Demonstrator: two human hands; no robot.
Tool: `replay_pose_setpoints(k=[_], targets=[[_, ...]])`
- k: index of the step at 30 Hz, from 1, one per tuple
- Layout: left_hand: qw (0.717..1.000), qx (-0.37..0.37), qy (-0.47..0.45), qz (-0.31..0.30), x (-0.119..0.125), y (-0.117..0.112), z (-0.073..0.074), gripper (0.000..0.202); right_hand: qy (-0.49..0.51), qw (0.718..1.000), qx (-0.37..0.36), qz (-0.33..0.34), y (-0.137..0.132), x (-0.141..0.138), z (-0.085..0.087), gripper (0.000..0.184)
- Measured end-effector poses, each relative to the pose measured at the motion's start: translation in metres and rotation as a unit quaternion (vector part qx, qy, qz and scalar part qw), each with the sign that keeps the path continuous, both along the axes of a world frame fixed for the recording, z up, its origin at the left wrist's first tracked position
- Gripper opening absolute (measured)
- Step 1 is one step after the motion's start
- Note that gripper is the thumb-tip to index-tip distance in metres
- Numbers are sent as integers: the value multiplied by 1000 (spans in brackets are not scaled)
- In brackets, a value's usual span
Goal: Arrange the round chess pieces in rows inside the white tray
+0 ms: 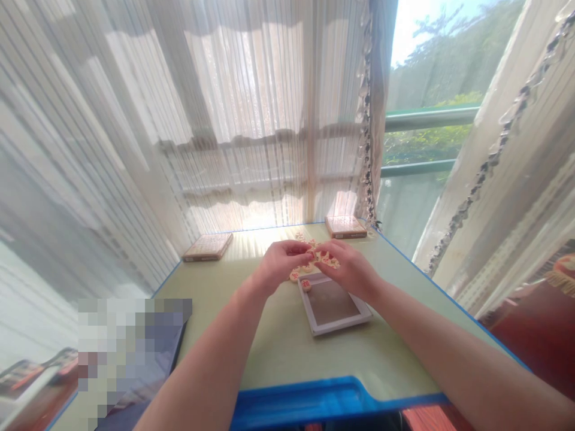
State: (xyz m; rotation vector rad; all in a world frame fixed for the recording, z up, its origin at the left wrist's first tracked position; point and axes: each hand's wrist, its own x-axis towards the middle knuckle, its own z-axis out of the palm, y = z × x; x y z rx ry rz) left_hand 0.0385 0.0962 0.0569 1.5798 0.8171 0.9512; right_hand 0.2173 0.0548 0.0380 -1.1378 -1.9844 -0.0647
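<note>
Head view: L hand & R hand are over the far half of the worktop, fingertips nearly meeting. Round pieces w/ red characters lie in a loose cluster btwn & just beyond them: approx 3 o'clock of L hand, approx 10 o'clock of R hand. L thumb & fingers are drawn close tog., apparently around one pc, but can't tell for sure. R fingers are curved over the cluster, thumb apart from them; can't tell if they grip a pc.

Shallow tray sits at approx 5 o'clock of L hand, 7 o'clock of R hand, partly under the R one. Single pc is at the tray's 10 o'clock corner.

Rest of worktop: flat box at 10 o'clock of the hands, 2nd flat box approx 1 o'clock, by the curtain. Blue trough runs along the near edge, 6 o'clock.
</note>
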Motion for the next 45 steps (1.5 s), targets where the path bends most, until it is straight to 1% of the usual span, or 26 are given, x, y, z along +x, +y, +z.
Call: replay_pose_setpoints(k=[2,7,8,9,10,11,12,13,15,16,18,20,22,27,33,36,41,45], targets=[[1000,7,4,-19,-1,-3,3,36,3,1000,6,3,-1,0,0,21],[999,-2,13,-35,0,-3,4,39,4,1000,17,1,-3,0,2,18],[1000,1,20,-22,-1,-2,3,39,3,1000,15,-4,-3,1,3,19],[999,14,39,9,-3,1,2,38,-3,1000,7,-11,-3,2,4,19],[995,37,74,56,-5,4,1,35,-14,1000,-8,-16,-3,4,5,19],[984,66,124,111,-9,7,0,31,-35,999,-31,-16,-4,6,6,19],[963,96,193,161,-12,11,-1,26,-63,996,-59,-11,-5,7,7,17],[937,119,262,197,-15,13,-1,24,-97,991,-90,-3,-6,8,8,16],[892,143,366,222,-21,17,-1,28,-160,977,-142,19,-9,8,8,13],[878,151,397,221,-22,16,0,30,-182,970,-159,28,-11,7,8,12],[860,163,438,203,-23,14,3,31,-206,961,-181,38,-15,4,8,13],[851,166,471,164,-20,10,5,30,-220,955,-193,43,-17,0,7,17],[847,163,490,125,-17,7,4,30,-230,951,-199,45,-17,-2,5,23],[857,175,476,93,-12,5,1,26,-239,944,-222,37,-12,-3,2,27],[869,148,469,61,-9,-1,4,25,-231,947,-223,24,-11,-4,2,27],[866,156,474,43,-7,-1,3,24,-224,950,-215,34,-12,-6,2,28],[853,197,482,31,-6,1,-1,25,-217,952,-209,48,-13,-9,1,26],[860,209,465,20,-7,3,-6,23,-206,956,-205,45,-15,-10,0,26]])
